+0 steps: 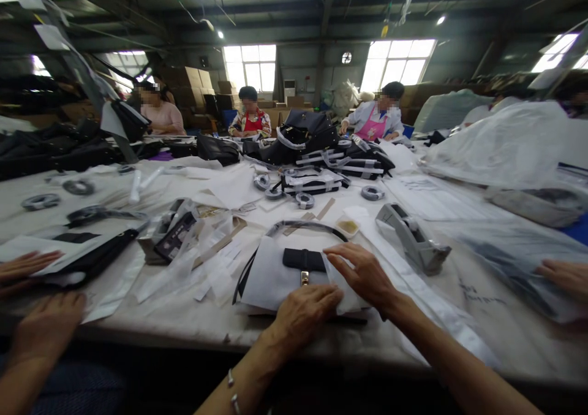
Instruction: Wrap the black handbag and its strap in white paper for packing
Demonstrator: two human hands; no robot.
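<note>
A flat handbag wrapped in white paper lies in front of me on the table, its black flap and gold clasp showing and a dark curved handle arching behind it. My left hand rests palm down on the bag's near edge, fingers together and flat. My right hand lies on the paper at the bag's right side, fingers spread toward the black flap. Neither hand holds anything.
A grey tape dispenser stands to the right, a second one to the left. Another person's hands lie at the left, one more hand at the right. Black bags, tape rolls and three seated workers are across the table.
</note>
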